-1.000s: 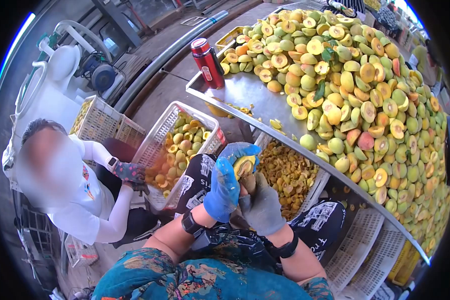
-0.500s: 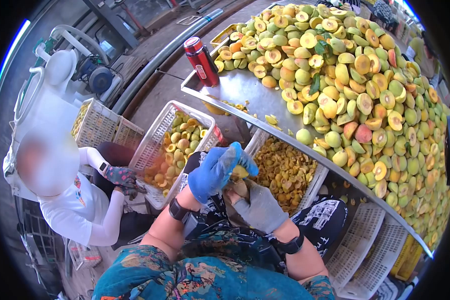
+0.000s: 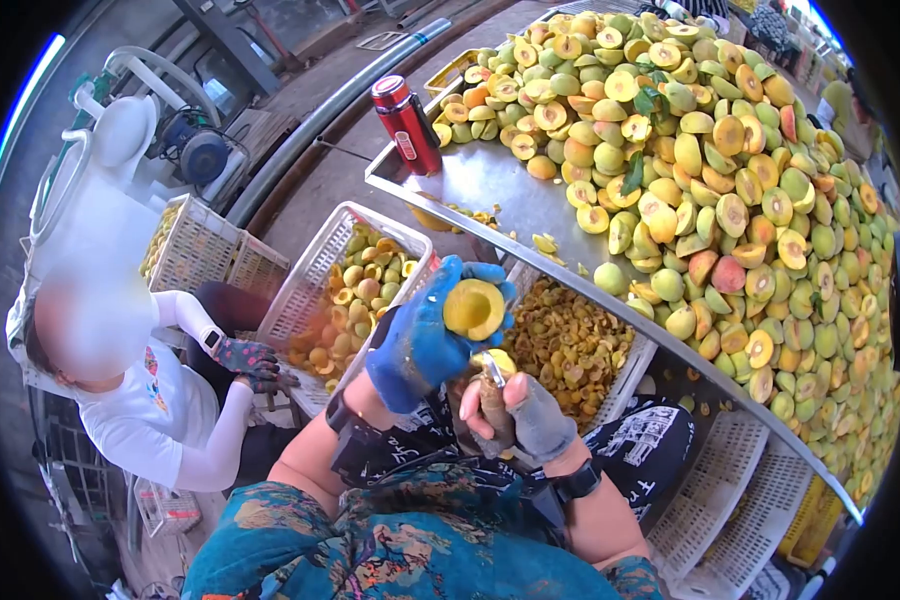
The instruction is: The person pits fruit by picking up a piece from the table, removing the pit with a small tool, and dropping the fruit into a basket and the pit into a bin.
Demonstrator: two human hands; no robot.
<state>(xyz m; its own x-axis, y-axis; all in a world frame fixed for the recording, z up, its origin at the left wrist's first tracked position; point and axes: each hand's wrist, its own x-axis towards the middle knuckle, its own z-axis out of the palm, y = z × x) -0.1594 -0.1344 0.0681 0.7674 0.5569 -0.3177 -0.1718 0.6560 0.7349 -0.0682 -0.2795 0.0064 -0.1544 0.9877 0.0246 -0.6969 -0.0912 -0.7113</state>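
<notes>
My left hand point(image 3: 417, 345), in a blue glove, grips a halved peach point(image 3: 473, 309). Its cut side faces up, with a round hollow in the middle where the stone sits in other halves. Just below it, my right hand point(image 3: 538, 422), in a grey glove with bare fingertips, is closed around a small pitting knife point(image 3: 493, 376) with a metal tip. A yellow scrap point(image 3: 502, 362) lies against that tip. Both hands are over my lap, near a white crate point(image 3: 625, 378) filled with brownish-yellow stones and scraps point(image 3: 565, 335).
A large heap of halved peaches point(image 3: 710, 190) covers a metal table point(image 3: 490, 185) on the right, with a red flask point(image 3: 407, 125) at its corner. A white crate point(image 3: 346, 212) of peach halves stands left. Beside it sits a co-worker point(image 3: 160, 420). Stacked crates point(image 3: 715, 480) are under the table.
My left hand has turned, bringing the peach half's hollowed cut face into view. My right hand has drawn down and away from it, revealing the knife tip and yellow scrap.
</notes>
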